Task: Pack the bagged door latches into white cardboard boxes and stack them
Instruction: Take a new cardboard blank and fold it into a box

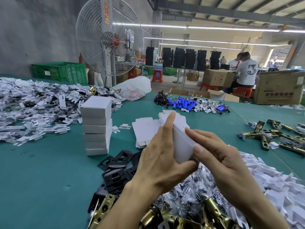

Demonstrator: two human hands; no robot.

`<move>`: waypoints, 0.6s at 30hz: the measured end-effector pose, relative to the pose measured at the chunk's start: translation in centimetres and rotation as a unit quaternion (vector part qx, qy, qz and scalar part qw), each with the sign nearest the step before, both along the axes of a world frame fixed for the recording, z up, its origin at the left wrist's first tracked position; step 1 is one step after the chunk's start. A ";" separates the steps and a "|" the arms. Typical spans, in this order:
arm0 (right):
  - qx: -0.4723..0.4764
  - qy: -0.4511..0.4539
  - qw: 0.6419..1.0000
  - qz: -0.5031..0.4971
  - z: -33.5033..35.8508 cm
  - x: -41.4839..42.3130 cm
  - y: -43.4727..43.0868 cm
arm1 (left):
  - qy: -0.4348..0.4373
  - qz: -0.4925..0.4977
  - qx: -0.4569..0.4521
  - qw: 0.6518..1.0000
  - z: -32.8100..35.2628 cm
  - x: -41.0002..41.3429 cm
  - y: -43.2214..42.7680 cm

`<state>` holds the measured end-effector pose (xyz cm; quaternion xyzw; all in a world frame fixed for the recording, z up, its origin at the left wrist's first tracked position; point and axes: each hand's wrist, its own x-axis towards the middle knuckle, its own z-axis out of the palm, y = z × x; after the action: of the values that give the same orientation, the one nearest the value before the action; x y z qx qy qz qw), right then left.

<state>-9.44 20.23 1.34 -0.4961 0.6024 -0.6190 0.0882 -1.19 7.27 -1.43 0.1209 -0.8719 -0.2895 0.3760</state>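
Note:
Between my hands I hold a white cardboard box (182, 142) above the green table. My left hand (162, 156) grips its left side, index finger stretched along the top edge and thumb under the near end. My right hand (219, 156) holds the right side, thumb pressed on the near corner and fingers lying across the face. A stack of several closed white boxes (96, 126) stands to the left. Flat unfolded box blanks (145, 131) lie behind my hands. Brass latches in clear bags (194, 209) are heaped under my wrists.
Black strike plates (118, 166) lie near the stack. White inserts (33, 109) cover the left of the table (49, 171), more (272, 184) at right. Loose brass latches (277, 134) lie at right, blue batteries (184, 103) behind. A large fan (109, 42) stands beyond; people work at far right.

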 end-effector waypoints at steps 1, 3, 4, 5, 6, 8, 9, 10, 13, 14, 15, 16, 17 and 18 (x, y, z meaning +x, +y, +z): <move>-0.009 0.003 1.000 0.000 -0.1 0.0 0.0 | 0.007 -0.003 -0.001 1.000 0.1 0.0 0.0; -0.035 0.002 0.999 -0.015 -0.3 0.0 -0.2 | 0.018 -0.008 0.000 1.000 0.2 0.0 0.0; -0.044 0.005 0.999 -0.027 -0.5 -0.1 -0.3 | 0.022 -0.010 0.000 1.000 0.2 0.0 -0.1; -0.049 0.014 0.998 -0.037 -0.6 -0.1 -0.3 | 0.023 -0.011 -0.001 1.000 0.2 0.0 -0.1; -0.049 0.028 0.997 -0.044 -0.8 -0.1 -0.3 | 0.021 -0.010 -0.002 1.000 0.2 0.1 0.0; -0.044 0.056 0.996 -0.046 -1.0 -0.3 -0.4 | 0.013 -0.004 -0.004 1.000 0.1 0.1 -0.1; -0.039 0.060 0.996 -0.043 -1.1 -0.4 -0.4 | 0.010 0.001 -0.005 1.000 0.1 0.1 -0.1; -0.032 0.058 0.997 -0.039 -1.2 -0.5 -0.4 | 0.007 0.005 -0.004 1.000 0.1 0.1 -0.2; -0.019 0.029 0.999 -0.028 -1.1 -0.5 -0.4 | 0.000 0.003 -0.003 1.000 0.2 0.0 -0.3; -0.024 0.008 0.999 -0.021 -1.1 -0.5 -0.4 | -0.001 0.002 -0.007 1.000 0.2 0.0 -0.2; -0.027 -0.019 0.999 -0.008 -1.1 -0.5 -0.4 | 0.000 0.001 -0.012 1.000 0.2 0.1 -0.2; -0.024 -0.038 0.999 0.005 -1.0 -0.3 -0.3 | 0.002 0.000 -0.018 1.000 0.3 0.1 -0.2; -0.017 -0.040 0.999 0.009 -1.0 -0.2 -0.3 | 0.005 -0.001 -0.026 1.000 0.3 0.1 -0.2; -0.009 -0.032 0.999 0.003 -1.0 -0.1 -0.4 | 0.006 -0.002 -0.036 0.999 0.3 0.1 -0.2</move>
<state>-9.49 19.86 0.29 -0.4785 0.5921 -0.6400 0.1043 -1.10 7.09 -1.16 0.1041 -0.8795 -0.2595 0.3850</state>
